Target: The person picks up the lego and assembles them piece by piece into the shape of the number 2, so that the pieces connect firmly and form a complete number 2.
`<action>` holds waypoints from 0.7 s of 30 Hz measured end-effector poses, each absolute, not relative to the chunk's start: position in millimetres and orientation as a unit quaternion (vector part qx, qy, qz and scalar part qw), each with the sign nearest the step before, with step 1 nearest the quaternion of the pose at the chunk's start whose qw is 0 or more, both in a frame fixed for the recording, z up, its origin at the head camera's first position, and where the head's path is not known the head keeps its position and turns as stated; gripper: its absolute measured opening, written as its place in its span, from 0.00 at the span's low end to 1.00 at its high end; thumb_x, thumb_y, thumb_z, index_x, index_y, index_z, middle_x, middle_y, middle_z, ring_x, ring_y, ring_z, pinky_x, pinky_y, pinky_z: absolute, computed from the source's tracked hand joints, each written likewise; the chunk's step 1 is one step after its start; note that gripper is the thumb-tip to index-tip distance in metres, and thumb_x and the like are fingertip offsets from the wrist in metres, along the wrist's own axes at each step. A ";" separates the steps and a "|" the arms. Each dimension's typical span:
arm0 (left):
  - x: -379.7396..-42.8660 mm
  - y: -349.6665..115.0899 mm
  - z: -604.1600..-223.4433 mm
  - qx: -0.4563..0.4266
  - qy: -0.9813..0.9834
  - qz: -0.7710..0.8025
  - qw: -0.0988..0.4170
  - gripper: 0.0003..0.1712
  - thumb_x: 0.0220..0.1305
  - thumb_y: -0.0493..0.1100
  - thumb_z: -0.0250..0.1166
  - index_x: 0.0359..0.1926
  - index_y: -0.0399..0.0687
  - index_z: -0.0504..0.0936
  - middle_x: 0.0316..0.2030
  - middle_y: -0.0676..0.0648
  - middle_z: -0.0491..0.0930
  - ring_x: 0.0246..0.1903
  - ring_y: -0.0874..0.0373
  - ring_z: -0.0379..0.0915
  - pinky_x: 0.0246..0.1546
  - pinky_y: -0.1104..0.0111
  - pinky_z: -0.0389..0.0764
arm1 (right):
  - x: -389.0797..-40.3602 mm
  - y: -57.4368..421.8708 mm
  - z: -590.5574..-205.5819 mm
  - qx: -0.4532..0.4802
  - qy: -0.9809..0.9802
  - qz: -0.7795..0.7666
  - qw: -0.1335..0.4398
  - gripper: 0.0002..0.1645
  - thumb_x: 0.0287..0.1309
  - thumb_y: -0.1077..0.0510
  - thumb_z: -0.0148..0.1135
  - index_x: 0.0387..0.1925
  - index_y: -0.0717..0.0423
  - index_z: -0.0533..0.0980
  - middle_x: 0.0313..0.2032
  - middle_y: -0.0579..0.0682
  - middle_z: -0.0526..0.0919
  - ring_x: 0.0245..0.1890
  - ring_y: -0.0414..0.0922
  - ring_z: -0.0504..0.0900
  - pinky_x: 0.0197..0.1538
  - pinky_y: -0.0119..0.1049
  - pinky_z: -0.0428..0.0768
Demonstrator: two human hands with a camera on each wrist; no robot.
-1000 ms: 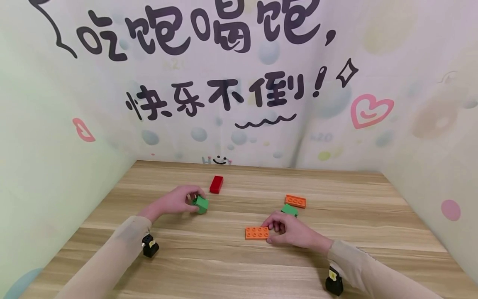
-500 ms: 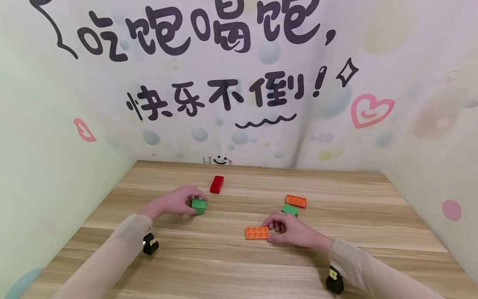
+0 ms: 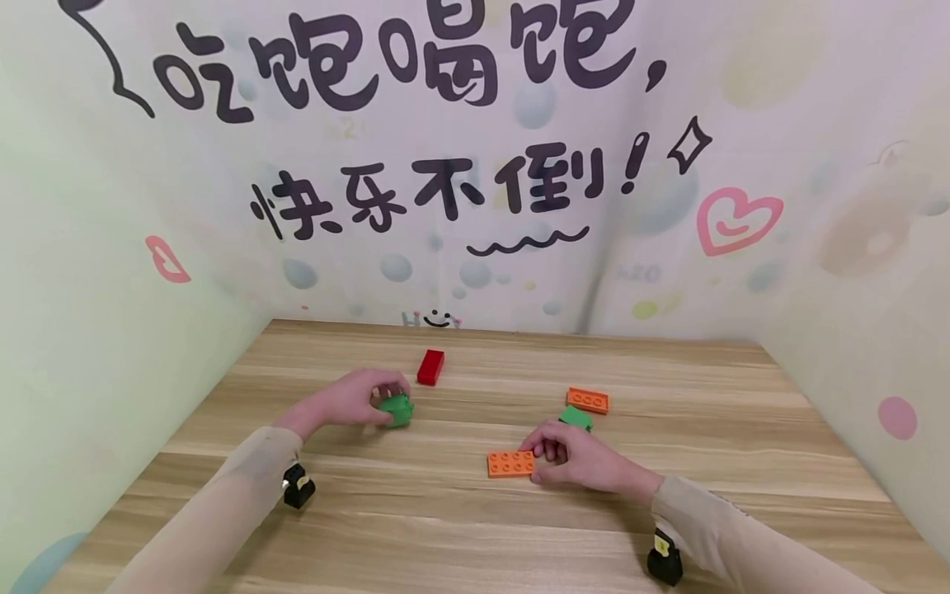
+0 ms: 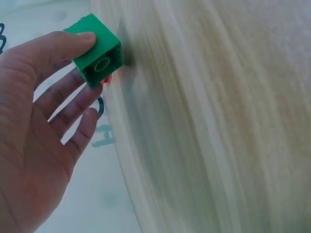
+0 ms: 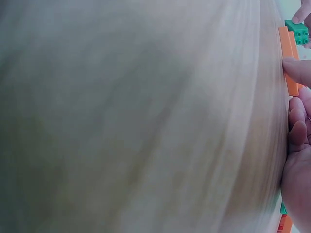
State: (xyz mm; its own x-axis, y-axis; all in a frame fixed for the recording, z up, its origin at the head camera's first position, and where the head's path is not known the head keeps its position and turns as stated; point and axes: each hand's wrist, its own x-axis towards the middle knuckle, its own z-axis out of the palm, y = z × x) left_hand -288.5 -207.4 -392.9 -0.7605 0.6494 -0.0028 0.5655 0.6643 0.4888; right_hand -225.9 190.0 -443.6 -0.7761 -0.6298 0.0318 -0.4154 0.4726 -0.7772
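My left hand [image 3: 356, 400] pinches a green toy brick [image 3: 397, 409] between thumb and fingers at the left of the table. In the left wrist view the thumb lies on one side of that green brick [image 4: 99, 48], and its hollow underside with one round tube shows. My right hand [image 3: 575, 458] grips the right end of a flat orange brick [image 3: 510, 464], whose studs face up, with thumb and fingers. In the right wrist view the thumb presses on the edge of the orange brick [image 5: 289, 48], and the rest of the hand lies along the table.
A red brick [image 3: 430, 367] lies behind my left hand. Behind my right hand are another green brick [image 3: 576, 417], partly hidden, and a second orange brick [image 3: 588, 400] with its hollow underside up. The wooden table [image 3: 416, 528] meets a printed wall [image 3: 519, 280] at the back.
The green brick in my left hand has turned between the fingers, so its studs point rightward. The right hand and its orange brick stay in place.
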 end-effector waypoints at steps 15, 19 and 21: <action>-280.3 -197.1 -392.3 0.321 0.899 0.292 0.056 0.20 0.57 0.40 0.72 0.50 0.51 0.79 0.41 0.51 0.83 0.41 0.59 0.77 0.39 0.70 0.79 | -224.7 187.9 -441.9 -0.310 0.841 -0.425 0.129 0.20 0.55 0.53 0.72 0.50 0.47 0.79 0.39 0.52 0.76 0.35 0.38 0.70 0.36 0.25 0.70; -278.5 -193.7 -396.2 0.284 0.899 0.330 0.043 0.19 0.58 0.43 0.72 0.50 0.53 0.79 0.40 0.50 0.83 0.41 0.59 0.77 0.40 0.71 0.79 | -224.6 187.8 -442.5 -0.310 0.842 -0.423 0.128 0.20 0.56 0.53 0.72 0.50 0.47 0.79 0.39 0.51 0.76 0.35 0.38 0.70 0.36 0.25 0.70; -276.8 -191.4 -396.9 0.269 0.895 0.354 0.040 0.19 0.57 0.44 0.73 0.49 0.52 0.80 0.40 0.49 0.83 0.41 0.58 0.77 0.40 0.71 0.80 | -225.0 187.6 -442.8 -0.310 0.842 -0.422 0.129 0.20 0.56 0.52 0.72 0.50 0.47 0.79 0.39 0.51 0.76 0.35 0.37 0.70 0.36 0.25 0.70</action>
State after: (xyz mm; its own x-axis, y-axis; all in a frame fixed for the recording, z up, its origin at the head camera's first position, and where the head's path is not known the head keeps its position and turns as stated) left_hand -276.8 -191.4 -396.9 -0.8519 0.5102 0.1180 0.4531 0.6053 0.6545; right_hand -225.0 187.6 -442.8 -0.7751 -0.6303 0.0439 -0.4129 0.4527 -0.7903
